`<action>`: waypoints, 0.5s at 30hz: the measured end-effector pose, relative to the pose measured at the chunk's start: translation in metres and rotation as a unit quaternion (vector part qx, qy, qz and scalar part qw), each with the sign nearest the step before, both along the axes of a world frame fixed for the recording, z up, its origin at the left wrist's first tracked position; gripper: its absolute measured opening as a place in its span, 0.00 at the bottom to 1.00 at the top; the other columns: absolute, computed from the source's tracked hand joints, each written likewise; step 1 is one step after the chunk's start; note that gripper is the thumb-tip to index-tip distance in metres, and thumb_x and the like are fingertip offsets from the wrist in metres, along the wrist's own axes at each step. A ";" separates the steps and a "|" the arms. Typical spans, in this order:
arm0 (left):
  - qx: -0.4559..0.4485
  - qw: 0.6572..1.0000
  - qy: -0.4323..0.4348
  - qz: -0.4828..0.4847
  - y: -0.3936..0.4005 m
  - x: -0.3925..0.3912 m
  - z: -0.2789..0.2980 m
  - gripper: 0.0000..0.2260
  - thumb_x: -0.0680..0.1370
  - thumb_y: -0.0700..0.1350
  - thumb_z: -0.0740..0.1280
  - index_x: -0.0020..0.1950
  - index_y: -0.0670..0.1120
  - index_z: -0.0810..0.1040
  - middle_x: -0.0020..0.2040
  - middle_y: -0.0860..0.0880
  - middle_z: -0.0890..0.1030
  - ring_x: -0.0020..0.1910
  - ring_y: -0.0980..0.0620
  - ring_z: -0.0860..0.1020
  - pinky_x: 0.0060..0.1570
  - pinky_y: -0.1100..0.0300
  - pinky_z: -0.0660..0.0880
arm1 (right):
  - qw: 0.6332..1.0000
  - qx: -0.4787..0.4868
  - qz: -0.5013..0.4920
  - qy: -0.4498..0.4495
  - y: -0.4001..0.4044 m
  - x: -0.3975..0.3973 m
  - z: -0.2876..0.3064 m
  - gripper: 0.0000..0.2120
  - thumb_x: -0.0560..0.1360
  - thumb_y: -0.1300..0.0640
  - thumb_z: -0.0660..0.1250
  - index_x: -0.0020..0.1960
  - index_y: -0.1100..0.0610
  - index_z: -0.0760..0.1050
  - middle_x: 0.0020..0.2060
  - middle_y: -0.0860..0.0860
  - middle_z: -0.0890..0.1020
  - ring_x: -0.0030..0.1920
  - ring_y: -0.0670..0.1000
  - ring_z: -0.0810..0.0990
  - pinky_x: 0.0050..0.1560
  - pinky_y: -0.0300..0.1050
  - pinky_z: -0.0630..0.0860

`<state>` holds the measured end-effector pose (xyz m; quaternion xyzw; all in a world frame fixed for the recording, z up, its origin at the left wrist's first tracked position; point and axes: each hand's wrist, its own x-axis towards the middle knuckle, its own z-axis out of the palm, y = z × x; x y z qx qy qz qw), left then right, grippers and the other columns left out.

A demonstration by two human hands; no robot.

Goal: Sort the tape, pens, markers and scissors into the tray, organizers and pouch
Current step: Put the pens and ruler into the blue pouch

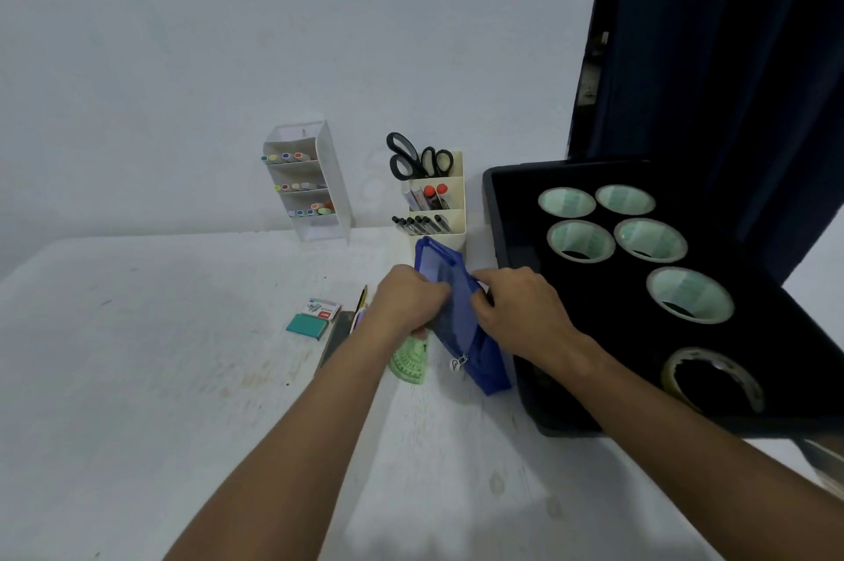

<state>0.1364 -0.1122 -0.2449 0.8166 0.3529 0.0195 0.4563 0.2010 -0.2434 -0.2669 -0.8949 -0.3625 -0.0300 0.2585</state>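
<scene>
Both the left hand [408, 298] and the right hand [516, 309] pinch the blue fabric zip pouch [461, 323] between them; its mouth should be spread wide before loading the yellow-and-black pen [361, 302] just left of the left hand.

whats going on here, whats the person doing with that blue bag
A person is tidying stationery on a white table. Both hands grip the blue pouch: the left hand on its left edge, the right hand on its right. Tape rolls already sit in the black tray, scissors and markers stand in the organizers. A staple box, an eraser and pens lie loose beside the pouch.
</scene>
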 end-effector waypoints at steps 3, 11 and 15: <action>-0.035 0.999 -0.012 -0.031 -0.007 0.010 -0.011 0.07 0.73 0.36 0.62 0.41 0.35 0.80 0.30 0.40 0.77 0.25 0.48 0.73 0.21 0.66 0.68 | 1.000 0.006 0.011 0.005 -0.002 0.001 0.001 0.10 0.76 0.56 0.60 0.46 0.60 0.78 0.35 0.55 0.81 0.34 0.55 0.77 0.36 0.50 0.76; 0.256 0.966 -0.039 -0.004 0.011 -0.010 -0.032 0.06 0.74 0.40 0.63 0.45 0.41 0.79 0.42 0.45 0.80 0.40 0.47 0.77 0.37 0.59 0.69 | 1.000 0.021 0.002 0.019 -0.004 -0.001 0.003 0.12 0.75 0.58 0.60 0.32 0.56 0.67 0.28 0.50 0.73 0.29 0.51 0.70 0.30 0.43 0.62; 0.329 0.933 0.133 -0.063 0.013 -0.024 -0.050 0.13 0.76 0.51 0.64 0.54 0.44 0.74 0.52 0.44 0.78 0.50 0.45 0.78 0.42 0.54 0.74 | 1.000 0.025 0.000 0.003 -0.005 0.000 0.002 0.10 0.76 0.56 0.59 0.47 0.60 0.77 0.36 0.54 0.81 0.35 0.54 0.76 0.34 0.45 0.72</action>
